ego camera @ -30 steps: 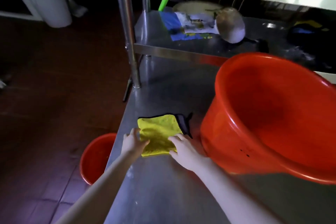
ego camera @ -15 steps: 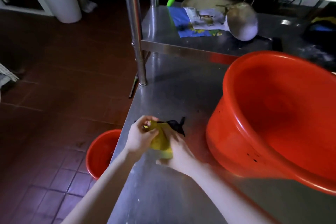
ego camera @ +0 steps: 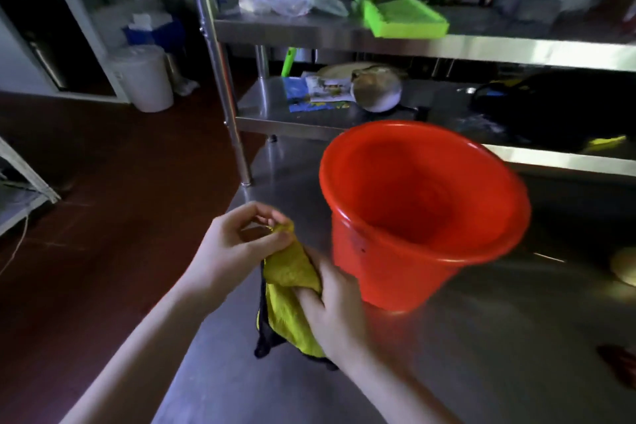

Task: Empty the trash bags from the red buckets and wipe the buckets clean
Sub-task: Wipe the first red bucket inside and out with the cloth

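While left grip [ego camera: 237, 244] and right grip [ego camera: 339, 313] pinch the yellow cloth [ego camera: 290, 289] (at the table [ego camera: 481, 372] edge), the red bucket [ego camera: 395, 272] stands beside.

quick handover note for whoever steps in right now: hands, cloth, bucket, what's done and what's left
Left hand pinches the top corner of the yellow cloth; right hand grips it lower down.
Red bucket stands on the steel table, just right of the hands, with no bag in it.
Done: this bucket is emptied.
Left: wipe it inside and out. Any other bucket is out of view.
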`<state>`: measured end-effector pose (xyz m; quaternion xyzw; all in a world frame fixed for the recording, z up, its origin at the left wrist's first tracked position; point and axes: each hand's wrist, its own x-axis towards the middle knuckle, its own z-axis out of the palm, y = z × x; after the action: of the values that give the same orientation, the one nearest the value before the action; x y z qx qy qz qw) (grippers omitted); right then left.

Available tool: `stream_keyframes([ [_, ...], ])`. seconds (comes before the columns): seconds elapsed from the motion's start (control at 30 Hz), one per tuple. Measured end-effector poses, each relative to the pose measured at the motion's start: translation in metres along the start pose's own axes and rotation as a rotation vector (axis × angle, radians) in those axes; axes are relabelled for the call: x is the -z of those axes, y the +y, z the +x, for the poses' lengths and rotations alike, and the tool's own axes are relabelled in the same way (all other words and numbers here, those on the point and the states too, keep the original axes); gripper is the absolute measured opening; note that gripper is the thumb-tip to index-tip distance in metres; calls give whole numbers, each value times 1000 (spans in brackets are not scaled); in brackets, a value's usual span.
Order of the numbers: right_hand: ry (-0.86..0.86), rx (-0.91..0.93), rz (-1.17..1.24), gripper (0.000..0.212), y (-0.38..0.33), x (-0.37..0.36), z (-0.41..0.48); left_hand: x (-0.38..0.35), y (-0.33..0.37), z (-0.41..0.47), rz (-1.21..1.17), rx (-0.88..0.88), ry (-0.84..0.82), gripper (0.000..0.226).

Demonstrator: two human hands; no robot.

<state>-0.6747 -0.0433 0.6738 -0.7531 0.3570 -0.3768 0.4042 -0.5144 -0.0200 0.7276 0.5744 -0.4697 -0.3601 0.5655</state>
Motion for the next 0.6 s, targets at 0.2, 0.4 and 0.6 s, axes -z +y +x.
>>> stream_keyframes([
  [0.2,116,2,-35,29,-4,96,-37,-90,31,-13,-78,-125,-92,12],
  [0.4,359,-124,-43,13,-3,192,-51,-128,31,7,369,-302,-99,25],
  [0.6,579,-86,-208,16,-8,261,-38,-114,5,30,936,-411,-186,27],
])
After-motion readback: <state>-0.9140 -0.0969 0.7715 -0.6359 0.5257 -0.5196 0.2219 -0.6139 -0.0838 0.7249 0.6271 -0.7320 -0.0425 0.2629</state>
